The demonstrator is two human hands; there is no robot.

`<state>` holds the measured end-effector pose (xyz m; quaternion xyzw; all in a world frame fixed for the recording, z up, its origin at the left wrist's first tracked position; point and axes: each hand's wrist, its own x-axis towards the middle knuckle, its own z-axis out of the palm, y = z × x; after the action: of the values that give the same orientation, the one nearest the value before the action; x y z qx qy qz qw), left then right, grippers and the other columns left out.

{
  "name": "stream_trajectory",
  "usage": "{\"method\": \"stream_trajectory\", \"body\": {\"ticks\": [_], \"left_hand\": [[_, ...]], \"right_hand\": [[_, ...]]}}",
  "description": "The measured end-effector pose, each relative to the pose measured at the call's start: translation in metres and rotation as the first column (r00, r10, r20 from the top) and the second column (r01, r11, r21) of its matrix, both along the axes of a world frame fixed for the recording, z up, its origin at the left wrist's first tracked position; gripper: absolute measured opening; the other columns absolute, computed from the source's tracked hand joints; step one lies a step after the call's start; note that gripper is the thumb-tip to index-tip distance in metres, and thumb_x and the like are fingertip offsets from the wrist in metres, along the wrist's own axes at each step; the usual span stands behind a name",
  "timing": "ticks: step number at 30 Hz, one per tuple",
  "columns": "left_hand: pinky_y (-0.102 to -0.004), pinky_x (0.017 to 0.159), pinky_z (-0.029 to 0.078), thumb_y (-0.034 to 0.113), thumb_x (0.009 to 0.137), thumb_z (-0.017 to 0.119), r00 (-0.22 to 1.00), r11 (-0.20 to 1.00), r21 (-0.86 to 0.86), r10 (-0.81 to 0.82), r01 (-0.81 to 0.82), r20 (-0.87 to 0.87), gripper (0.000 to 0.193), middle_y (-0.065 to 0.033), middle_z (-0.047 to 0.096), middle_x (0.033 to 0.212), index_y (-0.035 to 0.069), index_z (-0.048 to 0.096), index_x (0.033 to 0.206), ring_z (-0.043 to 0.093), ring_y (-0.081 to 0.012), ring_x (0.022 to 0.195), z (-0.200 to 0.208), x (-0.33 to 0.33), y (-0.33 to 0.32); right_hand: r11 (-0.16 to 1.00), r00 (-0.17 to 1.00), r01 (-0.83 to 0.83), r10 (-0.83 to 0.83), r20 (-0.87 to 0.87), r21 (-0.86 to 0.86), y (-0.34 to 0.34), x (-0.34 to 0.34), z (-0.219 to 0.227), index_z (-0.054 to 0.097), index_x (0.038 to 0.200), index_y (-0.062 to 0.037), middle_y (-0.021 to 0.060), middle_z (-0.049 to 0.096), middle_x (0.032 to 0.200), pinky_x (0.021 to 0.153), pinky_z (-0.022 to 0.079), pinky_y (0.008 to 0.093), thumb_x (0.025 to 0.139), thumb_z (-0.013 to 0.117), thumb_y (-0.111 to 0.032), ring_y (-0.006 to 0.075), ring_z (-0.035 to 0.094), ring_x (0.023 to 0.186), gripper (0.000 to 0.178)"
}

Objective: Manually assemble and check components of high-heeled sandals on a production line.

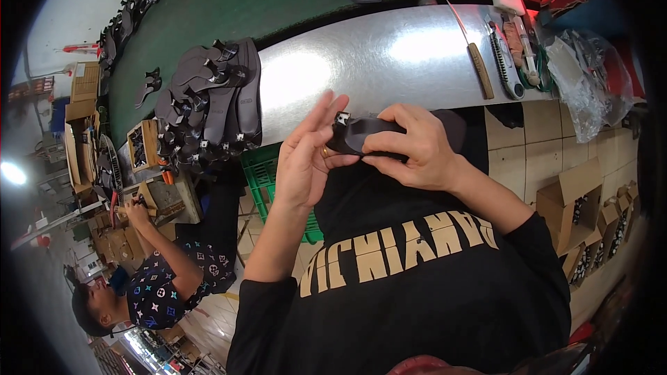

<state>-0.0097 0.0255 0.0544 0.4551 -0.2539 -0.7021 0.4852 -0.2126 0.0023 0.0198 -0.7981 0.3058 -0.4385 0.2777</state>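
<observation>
A dark sandal point(354, 135) with a shiny buckle-like ornament on its strap is between my two hands, close above my lap. My right hand point(420, 146) is closed over the middle of it, thumb and fingers pinching the strap and sole edge. At the ornament end, my left hand point(302, 160) holds the sandal between thumb and lower fingers; its upper fingers stretch out straight. The sole's other end point(450, 128) sticks out past my right hand. What lies under my fingers is hidden.
A metal bench top point(354, 55) stands before me. Dark sandals point(215, 90) are piled at its left. An awl point(478, 62), a brush-like tool point(501, 62) and a plastic bag point(580, 76) lie right. A green crate point(260, 180) stands below. A co-worker point(163, 281) works at left.
</observation>
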Motion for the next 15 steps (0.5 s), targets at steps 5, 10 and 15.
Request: {"method": "stream_trajectory", "body": {"ticks": [5, 10, 15], "left_hand": [[-0.0292, 0.073, 0.06, 0.008, 0.096, 0.042, 0.994, 0.997, -0.018, -0.069, 0.071, 0.079, 0.044, -0.0139, 0.057, 0.129, 0.001, 0.043, 0.139, 0.064, -0.0162, 0.101, 0.002, -0.002, 0.002], [-0.0253, 0.062, 0.056, 0.01, 0.089, 0.044, 0.935, 0.956, 0.086, -0.291, 0.279, 0.201, 0.039, -0.0098, 0.064, 0.102, -0.004, 0.053, 0.124, 0.064, -0.0107, 0.083, -0.017, 0.011, -0.002], [-0.0205, 0.06, 0.049, 0.011, 0.091, 0.042, 0.908, 0.945, 0.116, -0.325, 0.305, 0.265, 0.032, -0.0022, 0.063, 0.093, 0.001, 0.06, 0.115, 0.057, -0.0063, 0.076, -0.013, 0.004, 0.0]], "right_hand": [[0.999, 0.999, 0.023, -0.023, -0.026, -0.027, 0.002, 0.0, 0.006, 0.067, 0.094, -0.0072, 0.0089, 0.062, 0.082, 0.059, 0.045, 0.0334, 0.07, 0.077, -0.006, 0.0244, 0.06, 0.068, 0.026], [0.99, 0.997, 0.053, -0.045, -0.066, 0.131, 0.004, -0.006, 0.005, 0.058, 0.083, -0.0061, 0.008, 0.06, 0.07, 0.059, 0.045, 0.0365, 0.078, 0.072, -0.008, 0.0273, 0.06, 0.062, 0.015], [0.994, 0.995, 0.074, -0.068, -0.074, 0.083, 0.008, -0.002, 0.003, 0.056, 0.079, -0.0061, 0.007, 0.06, 0.067, 0.057, 0.045, 0.036, 0.077, 0.072, -0.009, 0.027, 0.06, 0.06, 0.017]]}}
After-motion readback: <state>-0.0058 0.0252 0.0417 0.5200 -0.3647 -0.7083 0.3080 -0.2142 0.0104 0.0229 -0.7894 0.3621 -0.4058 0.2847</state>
